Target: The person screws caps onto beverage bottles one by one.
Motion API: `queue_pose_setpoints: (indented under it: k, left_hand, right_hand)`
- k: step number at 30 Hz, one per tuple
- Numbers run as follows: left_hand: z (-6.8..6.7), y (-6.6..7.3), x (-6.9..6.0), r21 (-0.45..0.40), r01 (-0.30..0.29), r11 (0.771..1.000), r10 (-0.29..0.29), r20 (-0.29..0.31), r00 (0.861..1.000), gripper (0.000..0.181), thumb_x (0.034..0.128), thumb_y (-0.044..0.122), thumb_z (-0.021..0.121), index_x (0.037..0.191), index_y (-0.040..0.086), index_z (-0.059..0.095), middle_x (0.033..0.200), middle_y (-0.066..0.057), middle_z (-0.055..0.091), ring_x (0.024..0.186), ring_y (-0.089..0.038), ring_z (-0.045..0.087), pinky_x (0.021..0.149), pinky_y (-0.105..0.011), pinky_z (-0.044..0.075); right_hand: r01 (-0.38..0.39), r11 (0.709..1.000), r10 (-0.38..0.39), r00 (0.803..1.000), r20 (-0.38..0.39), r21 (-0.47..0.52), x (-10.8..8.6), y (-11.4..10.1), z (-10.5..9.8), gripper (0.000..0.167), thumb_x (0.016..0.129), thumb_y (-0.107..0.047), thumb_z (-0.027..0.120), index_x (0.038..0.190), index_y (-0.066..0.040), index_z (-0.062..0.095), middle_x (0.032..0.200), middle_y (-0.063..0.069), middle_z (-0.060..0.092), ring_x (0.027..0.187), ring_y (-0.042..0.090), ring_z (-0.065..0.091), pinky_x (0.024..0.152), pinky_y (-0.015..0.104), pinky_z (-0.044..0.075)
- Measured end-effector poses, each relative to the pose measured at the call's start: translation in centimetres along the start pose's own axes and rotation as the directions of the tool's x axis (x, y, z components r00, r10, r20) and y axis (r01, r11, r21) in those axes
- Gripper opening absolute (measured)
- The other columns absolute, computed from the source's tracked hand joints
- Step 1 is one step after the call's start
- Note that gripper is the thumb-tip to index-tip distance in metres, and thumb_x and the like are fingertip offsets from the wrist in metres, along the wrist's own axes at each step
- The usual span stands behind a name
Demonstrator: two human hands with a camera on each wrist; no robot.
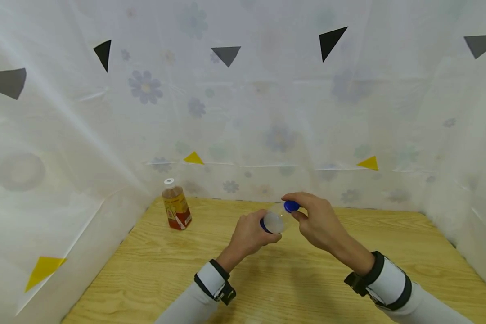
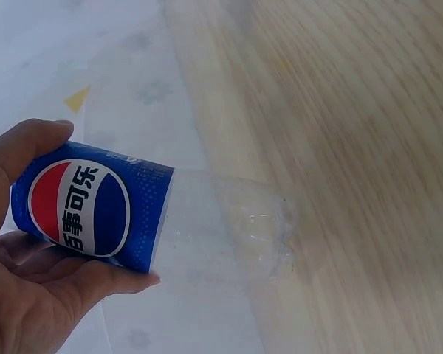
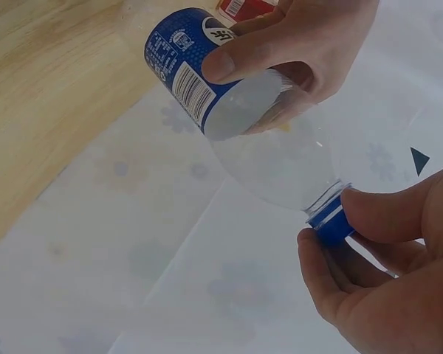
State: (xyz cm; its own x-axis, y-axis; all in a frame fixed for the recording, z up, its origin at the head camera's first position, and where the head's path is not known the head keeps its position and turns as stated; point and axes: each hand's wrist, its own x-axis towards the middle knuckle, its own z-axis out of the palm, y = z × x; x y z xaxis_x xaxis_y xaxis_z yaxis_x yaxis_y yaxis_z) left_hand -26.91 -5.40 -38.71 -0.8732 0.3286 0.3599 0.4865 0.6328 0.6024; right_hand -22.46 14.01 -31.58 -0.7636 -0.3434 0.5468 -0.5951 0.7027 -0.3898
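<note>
My left hand (image 1: 249, 234) grips a clear plastic Pepsi bottle (image 2: 214, 228) around its blue label (image 2: 107, 206). The bottle looks empty and is held tilted above the table, its neck toward my right hand. With thumb and fingertips, my right hand (image 1: 317, 220) pinches the blue bottle cap (image 3: 331, 223), which sits at the bottle's mouth. Whether the cap is threaded tight or loose cannot be seen. In the right wrist view, the left thumb and fingers wrap the label, and its barcode faces that camera.
A drink bottle (image 1: 177, 209) with a white cap, a yellow-red label and reddish-brown contents stands at the table's back left. The wooden table (image 1: 154, 274) meets white flower-patterned sheeting (image 1: 251, 112) behind and at both sides. Black, grey and yellow triangles are stuck to the sheeting.
</note>
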Motion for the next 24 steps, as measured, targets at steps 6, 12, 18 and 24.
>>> queue_pose_setpoints:
  k: [6, 12, 18, 24]
  left_hand:
    - [0.02, 0.01, -0.03, 0.003, -0.002, 1.000, 0.002, 0.001, 1.000, 0.052, 0.0799, 0.034, 0.086, 0.121, 0.007, 0.069, 0.103, -0.010, 0.076, 0.087, -0.023, 0.073, 0.067, -0.027, 0.057]
    - [0.09, 0.00, -0.09, 0.000, 0.004, 1.000, -0.004, 0.003, 1.000, 0.052, 0.0800, 0.033, 0.086, 0.122, 0.007, 0.069, 0.103, -0.010, 0.076, 0.087, -0.023, 0.073, 0.067, -0.027, 0.057]
    - [0.09, 0.04, -0.10, -0.021, -0.004, 1.000, 0.004, 0.003, 1.000, 0.048, 0.0804, 0.032, 0.086, 0.118, 0.008, 0.070, 0.100, -0.009, 0.075, 0.084, -0.021, 0.072, 0.066, -0.026, 0.055]
    - [0.11, -0.11, -0.04, -0.030, 0.001, 1.000, -0.001, 0.000, 1.000, 0.048, 0.0799, 0.032, 0.086, 0.118, 0.009, 0.070, 0.099, -0.008, 0.076, 0.084, -0.020, 0.072, 0.066, -0.027, 0.055]
  right_hand:
    - [0.007, 1.000, -0.007, 1.000, -0.009, -0.013, -0.07, 0.02, -0.01, 0.037, 0.091, 0.007, 0.066, 0.127, -0.002, 0.068, 0.125, 0.018, 0.068, 0.109, 0.034, 0.070, 0.086, 0.049, 0.059]
    - [-0.011, 1.000, 0.011, 1.000, -0.010, -0.006, -0.07, 0.13, 0.02, 0.032, 0.093, -0.001, 0.069, 0.126, 0.000, 0.067, 0.120, 0.019, 0.068, 0.100, 0.033, 0.071, 0.079, 0.046, 0.060]
    - [-0.033, 0.998, 0.031, 0.999, -0.035, -0.048, 0.18, 0.40, 0.13, 0.017, 0.095, -0.019, 0.073, 0.103, -0.004, 0.069, 0.088, 0.006, 0.062, 0.076, 0.018, 0.055, 0.063, 0.031, 0.045]
    - [-0.071, 0.996, 0.069, 0.997, -0.027, -0.045, 0.44, 0.61, 0.21, 0.021, 0.096, -0.028, 0.072, 0.093, -0.008, 0.065, 0.078, 0.001, 0.057, 0.067, 0.013, 0.046, 0.059, 0.027, 0.040]
